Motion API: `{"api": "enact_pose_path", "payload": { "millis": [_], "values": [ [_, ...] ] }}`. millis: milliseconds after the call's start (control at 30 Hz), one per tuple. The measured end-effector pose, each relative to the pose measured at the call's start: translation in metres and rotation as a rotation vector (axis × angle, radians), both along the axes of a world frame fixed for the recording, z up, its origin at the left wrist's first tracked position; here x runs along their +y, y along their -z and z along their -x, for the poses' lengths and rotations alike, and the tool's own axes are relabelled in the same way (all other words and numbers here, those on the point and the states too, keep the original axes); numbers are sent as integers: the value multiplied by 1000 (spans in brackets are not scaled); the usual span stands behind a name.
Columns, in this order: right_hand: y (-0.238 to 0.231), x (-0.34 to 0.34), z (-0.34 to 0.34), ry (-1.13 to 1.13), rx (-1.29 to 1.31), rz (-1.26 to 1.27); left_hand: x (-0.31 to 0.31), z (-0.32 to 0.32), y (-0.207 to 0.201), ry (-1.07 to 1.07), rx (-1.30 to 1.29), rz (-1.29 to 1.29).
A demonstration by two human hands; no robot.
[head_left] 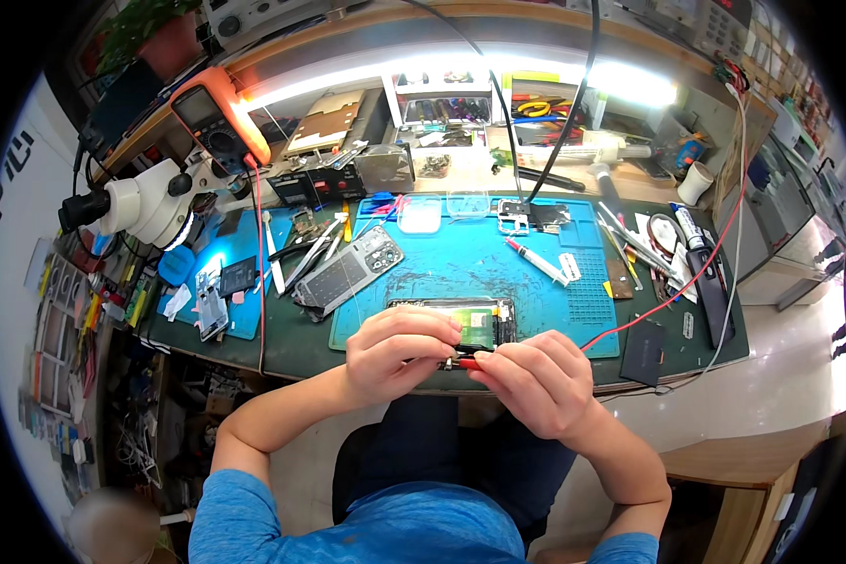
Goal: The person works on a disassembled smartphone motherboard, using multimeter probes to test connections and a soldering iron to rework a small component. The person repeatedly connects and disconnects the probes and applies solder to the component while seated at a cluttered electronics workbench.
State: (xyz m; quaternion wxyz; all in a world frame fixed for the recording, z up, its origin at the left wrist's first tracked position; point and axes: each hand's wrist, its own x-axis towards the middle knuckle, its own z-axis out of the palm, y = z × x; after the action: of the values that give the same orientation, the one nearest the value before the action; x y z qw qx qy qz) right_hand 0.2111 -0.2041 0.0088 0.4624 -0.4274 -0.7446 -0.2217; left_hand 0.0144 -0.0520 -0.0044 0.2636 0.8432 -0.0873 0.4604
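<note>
Both my hands meet over the near edge of the blue work mat (423,268). My right hand (543,381) is closed on a red-sleeved clip (474,364), whose metal end points toward my left hand. A red wire (663,303) runs from beside that hand up to the right. My left hand (399,348) is closed in a pinch close to the clip's metal end; what its fingers hold is too small to make out. Just beyond my fingers lies an opened phone (506,324) with a green battery (477,329), partly hidden by my left hand.
Left on the mat lies a grey phone housing (352,271); a syringe (536,259) lies right. A microscope (141,202) and an orange multimeter (218,122) stand left. Tweezers and tools (644,249) crowd the right side. Black cables (512,141) hang down over the mat.
</note>
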Motion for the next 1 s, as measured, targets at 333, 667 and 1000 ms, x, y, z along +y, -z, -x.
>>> {"api": "enact_pose_path", "payload": {
  "millis": [333,667,1000],
  "values": [
    [-2,-1,0,-23,5,21,-2,-1,1,4,14,23],
    [0,0,-1,-26,18,24,-2,-2,2,-5,29,23],
    [-5,10,-7,128,36,111,-15,-4,-6,-124,265,430]
  ]
}}
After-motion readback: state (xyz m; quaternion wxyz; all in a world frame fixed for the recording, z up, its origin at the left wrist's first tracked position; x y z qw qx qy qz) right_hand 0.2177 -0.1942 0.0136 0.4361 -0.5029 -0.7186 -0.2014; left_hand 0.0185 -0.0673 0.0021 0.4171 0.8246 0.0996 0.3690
